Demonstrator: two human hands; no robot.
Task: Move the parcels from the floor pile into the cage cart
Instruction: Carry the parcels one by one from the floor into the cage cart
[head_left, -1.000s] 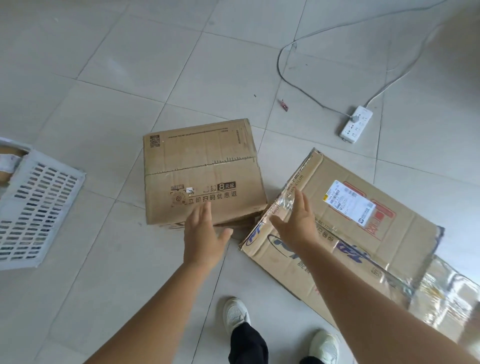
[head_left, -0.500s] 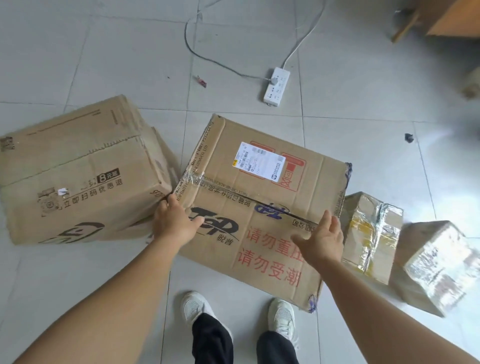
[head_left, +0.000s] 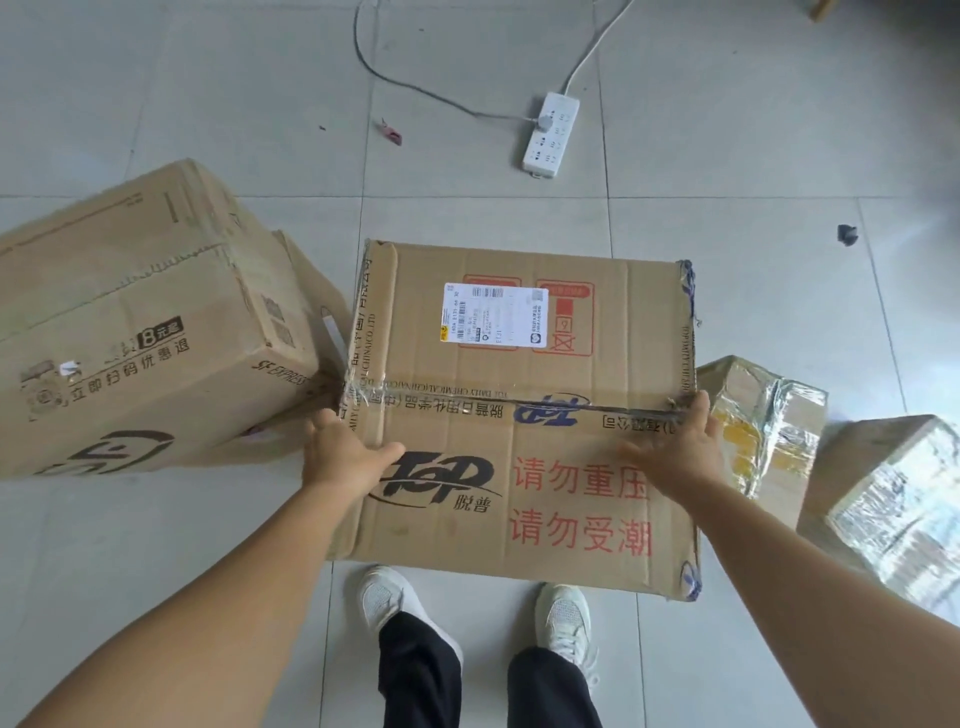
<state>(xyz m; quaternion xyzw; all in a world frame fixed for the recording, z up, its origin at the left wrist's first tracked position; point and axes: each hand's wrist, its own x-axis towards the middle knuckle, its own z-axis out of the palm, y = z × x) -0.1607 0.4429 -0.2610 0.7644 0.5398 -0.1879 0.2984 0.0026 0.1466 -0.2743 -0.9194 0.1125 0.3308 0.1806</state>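
I've got both hands apart on the TOP box (head_left: 519, 415): left hand (head_left: 340, 457) and right hand (head_left: 680, 452) flat against opposite sides; long axis runs left-right, label end far.

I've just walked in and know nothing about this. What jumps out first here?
A big cardboard box with red Chinese lettering sits on the tiled floor, right in front of the person's white shoes. The left hand and right hand reach to its two sides. Another large box lies to its left, and two tape-wrapped parcels to its right.
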